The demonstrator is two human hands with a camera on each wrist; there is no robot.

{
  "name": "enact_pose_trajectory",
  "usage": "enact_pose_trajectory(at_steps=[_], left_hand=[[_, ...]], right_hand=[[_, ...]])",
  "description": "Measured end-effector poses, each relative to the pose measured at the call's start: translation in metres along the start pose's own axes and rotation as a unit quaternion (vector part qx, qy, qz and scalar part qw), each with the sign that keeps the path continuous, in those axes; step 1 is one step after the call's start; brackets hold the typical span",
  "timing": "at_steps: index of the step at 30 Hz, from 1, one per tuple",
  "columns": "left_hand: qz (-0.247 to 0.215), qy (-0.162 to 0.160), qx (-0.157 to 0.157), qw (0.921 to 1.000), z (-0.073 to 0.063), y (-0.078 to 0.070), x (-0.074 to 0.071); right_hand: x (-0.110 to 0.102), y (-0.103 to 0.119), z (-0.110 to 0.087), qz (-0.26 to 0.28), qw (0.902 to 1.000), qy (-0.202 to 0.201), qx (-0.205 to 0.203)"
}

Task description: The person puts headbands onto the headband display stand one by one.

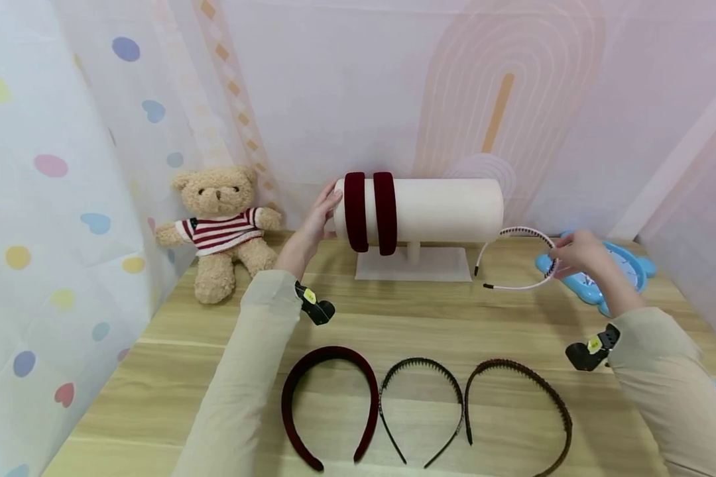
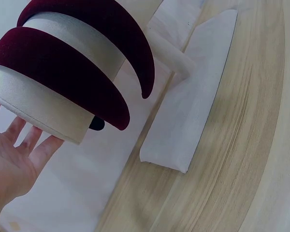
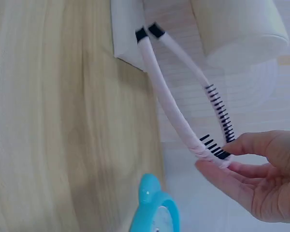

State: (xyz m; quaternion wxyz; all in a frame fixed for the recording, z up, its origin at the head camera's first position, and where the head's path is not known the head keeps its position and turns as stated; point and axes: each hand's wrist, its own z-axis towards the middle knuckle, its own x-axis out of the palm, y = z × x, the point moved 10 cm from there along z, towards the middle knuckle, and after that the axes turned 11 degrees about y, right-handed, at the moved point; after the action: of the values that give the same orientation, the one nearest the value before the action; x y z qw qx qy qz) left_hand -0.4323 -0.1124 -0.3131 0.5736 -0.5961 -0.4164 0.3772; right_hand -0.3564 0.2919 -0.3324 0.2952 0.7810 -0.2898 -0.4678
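Note:
A cream cylindrical headband stand [image 1: 447,209] rests on a flat base [image 1: 435,266] at the back of the table. Two dark red velvet headbands [image 1: 355,212] are fitted side by side round its left part. Against the cylinder's left end lie the fairly straight fingers of my left hand [image 2: 14,162]. Off the other end, my right hand [image 1: 581,255] pinches a pale pink headband [image 3: 166,99] by the middle of its curve. That band has black comb teeth [image 3: 220,113] inside and black tips, which point toward the stand.
Along the table front lie a dark red velvet headband [image 1: 366,371], a thin black toothed headband [image 1: 422,361] and a brown toothed headband [image 1: 531,374]. A teddy bear [image 1: 217,228] in a striped top sits at the back left. Behind my right hand is a blue clock [image 1: 646,266].

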Motion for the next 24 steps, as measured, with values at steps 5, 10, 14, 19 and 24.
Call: enact_pose_trajectory(at_steps=[5, 10, 14, 19, 24], left_hand=[[0.003, 0.005, 0.004, 1.0000, -0.001, -0.002, 0.001], [0.013, 0.013, 0.002, 0.9998, -0.013, -0.011, 0.010], [0.020, 0.014, -0.001, 0.9997, -0.018, -0.015, 0.014], [0.013, 0.013, -0.002, 0.9998, -0.013, -0.011, 0.009], [0.008, 0.007, -0.001, 0.9999, -0.004, -0.003, 0.003]], right_hand=[[-0.018, 0.008, -0.005, -0.001, 0.9972, -0.071, -0.025], [-0.024, 0.018, -0.009, 0.012, 0.9922, -0.117, -0.042], [-0.025, 0.033, -0.014, 0.027, 0.9874, -0.142, -0.064], [-0.027, 0.056, -0.022, 0.033, 0.9778, -0.183, -0.096], [-0.024, 0.079, -0.026, 0.035, 0.9709, -0.204, -0.120]])
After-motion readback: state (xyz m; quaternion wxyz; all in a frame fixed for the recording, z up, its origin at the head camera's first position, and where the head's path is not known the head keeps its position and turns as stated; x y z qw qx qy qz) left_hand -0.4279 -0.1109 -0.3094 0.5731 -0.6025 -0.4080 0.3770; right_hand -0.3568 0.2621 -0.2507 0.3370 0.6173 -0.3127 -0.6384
